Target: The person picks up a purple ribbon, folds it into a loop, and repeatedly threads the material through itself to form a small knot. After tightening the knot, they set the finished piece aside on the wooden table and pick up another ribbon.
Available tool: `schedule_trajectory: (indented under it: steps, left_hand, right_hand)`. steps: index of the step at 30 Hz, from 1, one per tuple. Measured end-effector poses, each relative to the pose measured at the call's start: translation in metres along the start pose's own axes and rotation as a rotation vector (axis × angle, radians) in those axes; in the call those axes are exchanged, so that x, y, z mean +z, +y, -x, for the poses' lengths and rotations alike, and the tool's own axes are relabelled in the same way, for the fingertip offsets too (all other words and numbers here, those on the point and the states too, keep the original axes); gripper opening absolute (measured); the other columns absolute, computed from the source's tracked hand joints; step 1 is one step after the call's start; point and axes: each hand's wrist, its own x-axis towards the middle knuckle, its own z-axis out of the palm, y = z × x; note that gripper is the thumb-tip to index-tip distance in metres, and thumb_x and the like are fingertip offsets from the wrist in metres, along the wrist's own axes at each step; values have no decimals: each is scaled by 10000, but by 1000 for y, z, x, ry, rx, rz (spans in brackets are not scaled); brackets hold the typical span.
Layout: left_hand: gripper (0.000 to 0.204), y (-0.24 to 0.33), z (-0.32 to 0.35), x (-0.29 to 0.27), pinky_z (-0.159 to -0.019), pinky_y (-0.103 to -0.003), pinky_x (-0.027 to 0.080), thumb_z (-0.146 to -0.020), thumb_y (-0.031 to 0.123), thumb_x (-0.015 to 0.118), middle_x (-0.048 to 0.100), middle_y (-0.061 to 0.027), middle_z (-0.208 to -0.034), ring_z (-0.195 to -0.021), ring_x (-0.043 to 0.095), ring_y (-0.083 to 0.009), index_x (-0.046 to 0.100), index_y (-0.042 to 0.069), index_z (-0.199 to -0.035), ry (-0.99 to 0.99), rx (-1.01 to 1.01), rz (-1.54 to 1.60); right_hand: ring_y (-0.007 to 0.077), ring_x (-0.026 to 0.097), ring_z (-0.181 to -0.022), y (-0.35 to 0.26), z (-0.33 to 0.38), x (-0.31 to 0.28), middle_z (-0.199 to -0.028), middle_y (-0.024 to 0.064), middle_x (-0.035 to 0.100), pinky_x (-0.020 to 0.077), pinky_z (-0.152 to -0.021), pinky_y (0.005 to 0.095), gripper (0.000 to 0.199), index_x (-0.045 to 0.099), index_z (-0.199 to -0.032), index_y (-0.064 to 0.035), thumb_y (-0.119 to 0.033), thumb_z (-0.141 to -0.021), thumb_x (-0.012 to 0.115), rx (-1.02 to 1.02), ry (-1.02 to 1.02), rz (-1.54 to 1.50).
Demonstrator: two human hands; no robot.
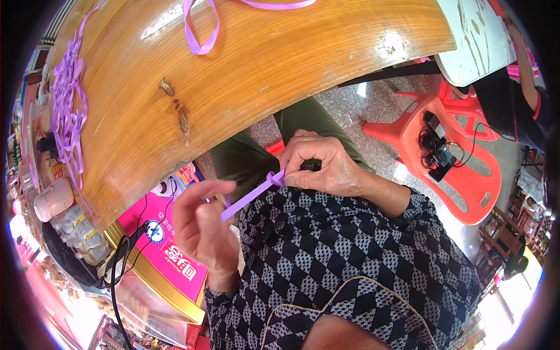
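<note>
A purple ribbon (249,201) stretches between my hands above my lap, just off the table's near edge. The thumb and fingertips of my right hand (322,163) pinch it beside a small loop or knot (275,179). My left hand (205,227), slightly blurred, is at the ribbon's other end, which disappears at its curled fingers; the index finger sticks out toward the right hand. More purple ribbon (70,111) lies in a tangled heap along the table's left side. Another ribbon loop (201,41) rests at the far edge of the picture.
The wooden table (280,70) curves across in front of me. To the right stands a red plastic stool (466,175) with a black cabled device (437,149) on it. A pink box (169,251) and black cables (119,256) are at the left, near a pale jar (53,200).
</note>
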Motion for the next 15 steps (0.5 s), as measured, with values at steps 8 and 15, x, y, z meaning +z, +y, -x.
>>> schedule_trajectory:
  steps: [8, 15]
  left_hand:
    - [228, 3, -3, -52, -397, -156, 275, -902, 182, 551, 635, -147, -766, -420, 382, -42, 563, -41, -942, 136, 172, -374]
    - [397, -33, -19, -23, -768, -272, 457, -725, 176, 755, 643, -73, -886, -808, 592, -138, 597, 32, -1060, -568, 158, -803]
  right_hand:
    - [157, 556, -777, -4, 7, -4, -770, 28, 618, 370, -753, 310, 149, 548, -651, -62, -5, -681, 682, 50, -29, 74]
    - [159, 531, -770, -17, -1, 8, -796, -1, 604, 331, -731, 327, 164, 526, -674, -86, 19, -692, 651, -106, -81, 140]
